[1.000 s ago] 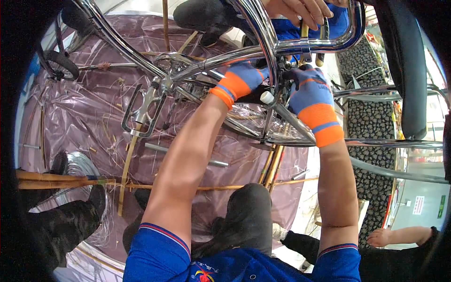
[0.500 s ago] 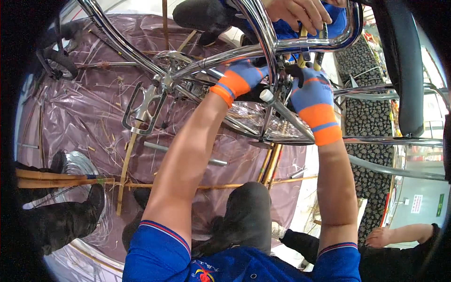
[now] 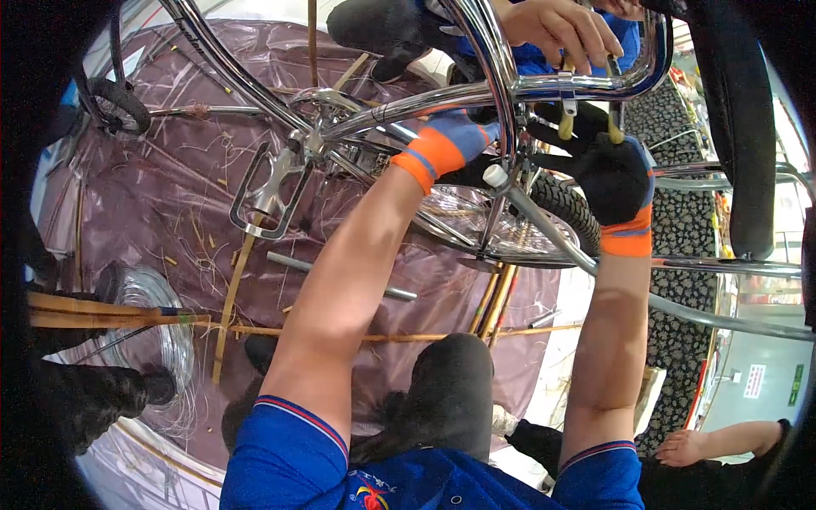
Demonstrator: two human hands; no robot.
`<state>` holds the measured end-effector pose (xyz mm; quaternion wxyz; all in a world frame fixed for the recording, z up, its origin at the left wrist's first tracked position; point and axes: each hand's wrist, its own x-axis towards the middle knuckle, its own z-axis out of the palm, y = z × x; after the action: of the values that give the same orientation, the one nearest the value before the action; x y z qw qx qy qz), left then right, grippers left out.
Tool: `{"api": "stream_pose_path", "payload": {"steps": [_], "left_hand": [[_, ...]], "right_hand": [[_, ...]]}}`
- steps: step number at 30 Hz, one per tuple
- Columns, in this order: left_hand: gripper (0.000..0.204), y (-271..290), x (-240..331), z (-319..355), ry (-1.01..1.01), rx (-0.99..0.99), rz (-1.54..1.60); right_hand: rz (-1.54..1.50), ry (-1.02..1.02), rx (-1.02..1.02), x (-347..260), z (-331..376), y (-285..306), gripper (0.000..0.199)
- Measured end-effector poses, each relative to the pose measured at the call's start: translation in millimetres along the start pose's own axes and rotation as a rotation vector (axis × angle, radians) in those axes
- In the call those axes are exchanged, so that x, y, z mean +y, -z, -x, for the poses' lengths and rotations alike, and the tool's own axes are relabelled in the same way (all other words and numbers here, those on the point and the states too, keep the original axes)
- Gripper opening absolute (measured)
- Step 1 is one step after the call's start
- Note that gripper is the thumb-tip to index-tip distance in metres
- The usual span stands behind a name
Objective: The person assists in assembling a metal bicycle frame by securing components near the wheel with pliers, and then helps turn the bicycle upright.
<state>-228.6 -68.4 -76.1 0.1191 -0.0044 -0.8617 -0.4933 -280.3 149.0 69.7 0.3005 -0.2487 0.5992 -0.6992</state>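
**Working at the chrome frame joint**

Reaching up, we curl our gloved right hand around yellow-handled pliers, which stand upright just under the horizontal chrome tube. Our left hand sits beside the upright tube, its fingers hidden behind it.

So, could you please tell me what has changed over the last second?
Little visibly changed. The left hand stays behind the chrome frame; the right hand still grips there. The co-worker's hand remains on top, and the small wheel has not moved.
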Motion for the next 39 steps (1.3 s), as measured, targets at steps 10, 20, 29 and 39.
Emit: {"api": "stream_pose_path", "payload": {"steps": [10, 20, 29, 39], "left_hand": [[0.041, -2, -11, -3, -0.26, -0.024, -0.562], [0.059, -18, -12, -3, -0.04, -0.021, -0.353], [0.049, -2, 25, 20, 0.213, 0.333, 0.014], [0.031, -10, 49, 31, 0.388, 0.329, 0.815]], "right_hand": [[0.605, 0.314, 0.016, -6, -5, -24, 0.035], [0.185, 0.113, 0.369, -2, 112, -55, 0.035], [0.452, -0.01, 0.431, -1, 128, -65, 0.033], [0.341, 0.073, 0.545, 44, 82, 10, 0.022]]}}
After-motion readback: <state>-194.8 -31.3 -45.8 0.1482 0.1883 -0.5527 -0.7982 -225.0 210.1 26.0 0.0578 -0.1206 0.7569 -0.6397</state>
